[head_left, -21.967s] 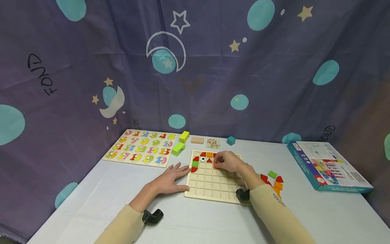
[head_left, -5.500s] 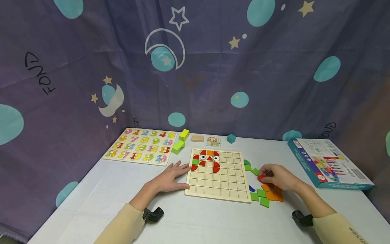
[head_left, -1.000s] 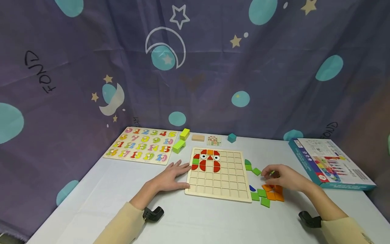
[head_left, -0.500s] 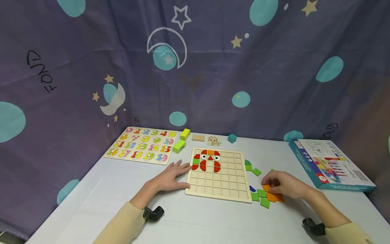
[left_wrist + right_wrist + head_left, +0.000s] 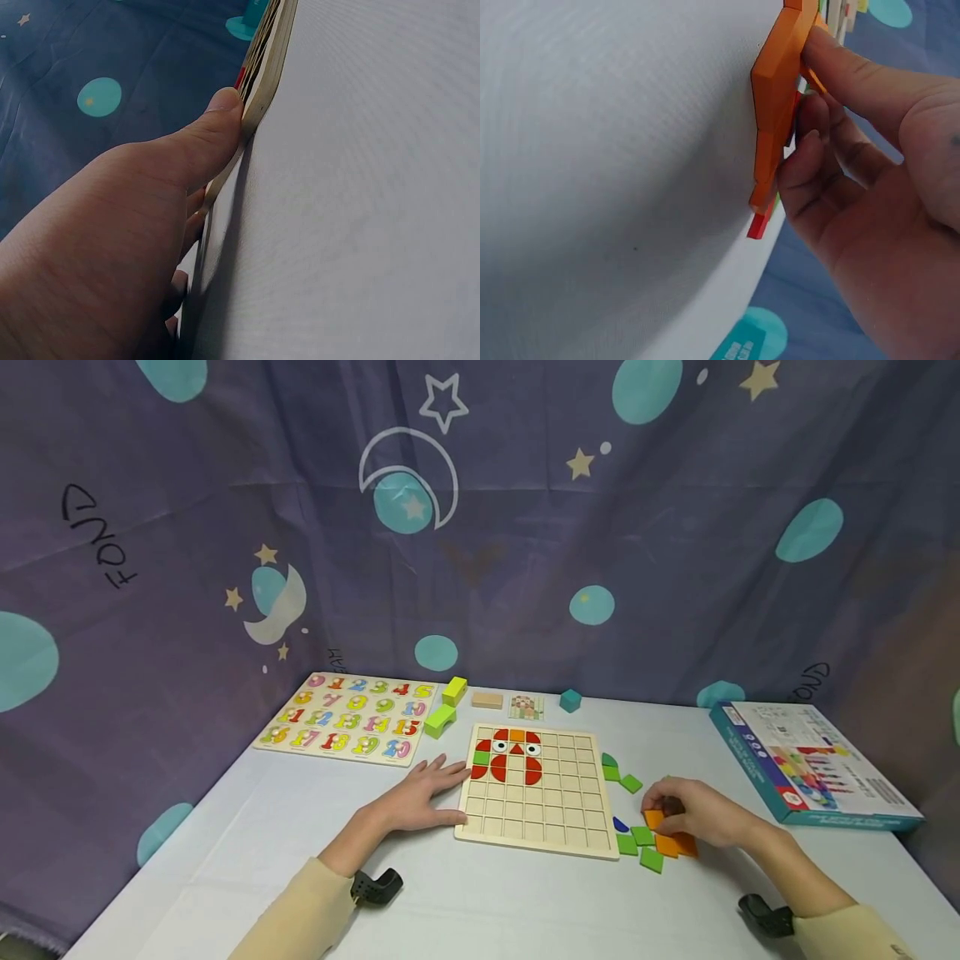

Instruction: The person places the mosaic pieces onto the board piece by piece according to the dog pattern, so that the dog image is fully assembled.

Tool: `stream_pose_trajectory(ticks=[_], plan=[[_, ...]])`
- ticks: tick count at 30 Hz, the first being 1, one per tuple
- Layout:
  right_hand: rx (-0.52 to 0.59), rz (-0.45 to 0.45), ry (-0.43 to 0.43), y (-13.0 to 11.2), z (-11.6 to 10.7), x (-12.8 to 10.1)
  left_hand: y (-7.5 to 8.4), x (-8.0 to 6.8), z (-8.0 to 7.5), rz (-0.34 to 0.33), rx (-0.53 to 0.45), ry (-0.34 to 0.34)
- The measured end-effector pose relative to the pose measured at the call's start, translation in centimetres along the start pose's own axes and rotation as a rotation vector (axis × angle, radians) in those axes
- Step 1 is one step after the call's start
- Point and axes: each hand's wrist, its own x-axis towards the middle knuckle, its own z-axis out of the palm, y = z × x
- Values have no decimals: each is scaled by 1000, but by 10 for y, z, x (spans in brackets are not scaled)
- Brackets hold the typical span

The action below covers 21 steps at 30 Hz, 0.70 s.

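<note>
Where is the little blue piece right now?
In the head view the little blue piece lies on the table just right of the grid board, beside the green squares and left of the right hand.

left hand (image 5: 420,795): flat, fingers spread | right hand (image 5: 693,814): fingers curled, pinching

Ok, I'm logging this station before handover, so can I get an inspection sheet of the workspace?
Surface: white table, flat.
Job's things: wooden grid board with red, orange and green tiles in its far-left corner; loose orange tiles and green tiles right of it.
Clutter: number puzzle, yellow-green blocks, teal cube, blue box.
Hands: left hand flat against the board's left edge; right hand pinching an orange tile.
Cables: nothing seen.
Surroundings: purple star-and-moon curtain.
</note>
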Motion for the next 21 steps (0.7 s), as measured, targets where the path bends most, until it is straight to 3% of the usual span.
stream_pose_trajectory(ticks=[11, 17, 21], plan=[[22, -28, 43, -7, -5, 9, 0, 0, 0, -3, -7, -2], [25, 17, 75, -20, -1, 24, 0, 0, 1, -6, 2, -4], [21, 0, 91, -32, 4, 40, 1, -1, 0, -6, -2, -2]])
